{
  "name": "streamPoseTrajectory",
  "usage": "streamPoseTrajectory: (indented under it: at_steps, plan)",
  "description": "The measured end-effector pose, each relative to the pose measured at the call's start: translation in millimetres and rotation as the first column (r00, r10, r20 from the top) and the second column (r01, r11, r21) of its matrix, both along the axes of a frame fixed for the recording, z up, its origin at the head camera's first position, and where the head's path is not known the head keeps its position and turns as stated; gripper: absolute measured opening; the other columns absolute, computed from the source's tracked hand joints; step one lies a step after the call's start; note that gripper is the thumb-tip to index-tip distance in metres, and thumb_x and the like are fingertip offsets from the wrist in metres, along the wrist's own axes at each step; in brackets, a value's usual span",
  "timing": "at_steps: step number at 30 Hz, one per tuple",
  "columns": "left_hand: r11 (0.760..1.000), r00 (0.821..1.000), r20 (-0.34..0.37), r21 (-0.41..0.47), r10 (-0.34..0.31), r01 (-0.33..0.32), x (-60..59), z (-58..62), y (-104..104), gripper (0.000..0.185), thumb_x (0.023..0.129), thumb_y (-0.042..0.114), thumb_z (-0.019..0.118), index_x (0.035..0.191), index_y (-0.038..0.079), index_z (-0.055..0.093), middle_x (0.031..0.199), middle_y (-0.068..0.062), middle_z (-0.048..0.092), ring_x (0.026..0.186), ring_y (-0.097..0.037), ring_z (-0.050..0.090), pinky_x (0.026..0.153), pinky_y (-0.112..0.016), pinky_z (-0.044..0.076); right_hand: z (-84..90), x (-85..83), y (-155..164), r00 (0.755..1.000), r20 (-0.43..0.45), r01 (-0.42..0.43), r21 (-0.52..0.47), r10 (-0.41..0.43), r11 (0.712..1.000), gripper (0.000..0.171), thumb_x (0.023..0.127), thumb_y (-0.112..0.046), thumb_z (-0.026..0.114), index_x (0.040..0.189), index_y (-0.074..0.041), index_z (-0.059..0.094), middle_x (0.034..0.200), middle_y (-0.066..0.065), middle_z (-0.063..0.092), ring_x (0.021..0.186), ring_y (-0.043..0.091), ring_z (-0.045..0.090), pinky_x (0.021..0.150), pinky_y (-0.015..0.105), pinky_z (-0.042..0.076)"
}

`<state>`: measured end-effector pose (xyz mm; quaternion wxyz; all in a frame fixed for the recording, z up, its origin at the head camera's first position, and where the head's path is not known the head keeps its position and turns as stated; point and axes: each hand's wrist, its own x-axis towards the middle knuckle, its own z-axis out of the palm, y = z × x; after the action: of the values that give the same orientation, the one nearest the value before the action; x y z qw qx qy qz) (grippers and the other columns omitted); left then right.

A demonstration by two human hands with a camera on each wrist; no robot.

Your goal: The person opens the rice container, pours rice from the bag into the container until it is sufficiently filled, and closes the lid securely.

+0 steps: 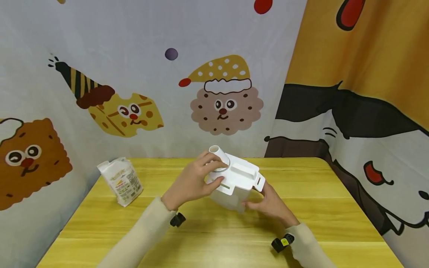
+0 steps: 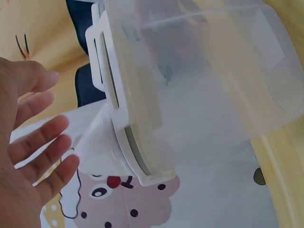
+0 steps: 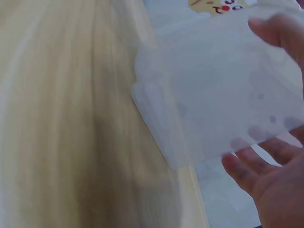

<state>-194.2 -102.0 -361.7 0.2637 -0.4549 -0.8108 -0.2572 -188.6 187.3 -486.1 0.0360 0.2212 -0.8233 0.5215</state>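
Note:
A translucent plastic storage box [image 1: 231,200] with a white lid [image 1: 242,170] is tilted over the middle of the table. From the lid rises a white round spout [image 1: 218,152]. My right hand [image 1: 268,203] grips the box from the right, and the right wrist view has its thumb and fingers on opposite sides of the clear wall [image 3: 204,99]. Over the lid, close to the spout, is my left hand [image 1: 196,176]. Its fingers [image 2: 54,142] are spread and loosely bent in the left wrist view, with fingertips right at the spout and nothing gripped.
At the table's left back stands a white printed packet [image 1: 123,182]. The yellow wood-grain table [image 1: 335,216] ends behind at a cartoon-patterned curtain [image 1: 134,44]. Small black devices are strapped at both wrists.

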Motion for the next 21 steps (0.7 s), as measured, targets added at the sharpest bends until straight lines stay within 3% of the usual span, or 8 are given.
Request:
streamPoseTrajectory:
  at_steps: [4, 9, 15, 21]
  plan:
    - [0.998, 0.999, 0.038, 0.057, 0.036, -0.039, -7.7, -0.2, -1.8, 0.033, 0.09, 0.019, 0.077, 0.121, 0.01, 0.07, 0.124, -0.005, 0.064, 0.119, -0.021, 0.056, 0.09, -0.032, 0.056, -0.8, 5.5, -1.5, 0.998, -0.014, 0.059, -0.01, -0.059, 0.998, 0.093, 0.073, -0.028, 0.095, 0.15, -0.026, 0.042, 0.141, -0.004, 0.058, 0.129, 0.018, 0.058, 0.11, 0.051, 0.049]
    - [0.993, 0.988, 0.136, 0.091, 0.066, -0.079, -19.2, -2.8, -2.4, 0.045, 0.092, 0.018, 0.076, 0.134, 0.009, 0.062, 0.137, -0.01, 0.058, 0.13, -0.025, 0.053, 0.101, -0.038, 0.055, -1.5, 10.0, -4.3, 0.994, -0.049, 0.094, -0.053, -0.096, 0.994, 0.098, 0.073, -0.022, 0.095, 0.153, -0.023, 0.038, 0.141, -0.001, 0.057, 0.127, 0.009, 0.057, 0.108, 0.047, 0.05]
    - [0.988, 0.947, 0.314, 0.118, 0.059, -0.101, -31.8, -6.3, -4.6, 0.06, 0.094, 0.016, 0.074, 0.148, 0.008, 0.05, 0.143, -0.01, 0.056, 0.128, -0.024, 0.057, 0.102, -0.041, 0.055, 0.3, 13.1, -11.1, 0.993, -0.049, 0.1, -0.111, -0.106, 0.989, 0.095, 0.075, -0.02, 0.094, 0.152, -0.025, 0.039, 0.141, -0.003, 0.057, 0.127, 0.004, 0.055, 0.109, 0.05, 0.049]
    - [0.985, 0.917, 0.397, 0.132, 0.05, -0.111, -39.9, -8.5, -4.4, 0.055, 0.096, 0.013, 0.072, 0.146, 0.006, 0.053, 0.138, -0.014, 0.06, 0.118, -0.027, 0.064, 0.097, -0.041, 0.058, 0.2, 13.6, -12.7, 0.993, -0.039, 0.105, -0.125, -0.111, 0.987, 0.091, 0.075, -0.019, 0.093, 0.149, -0.026, 0.042, 0.139, -0.004, 0.058, 0.126, 0.004, 0.056, 0.109, 0.053, 0.049]
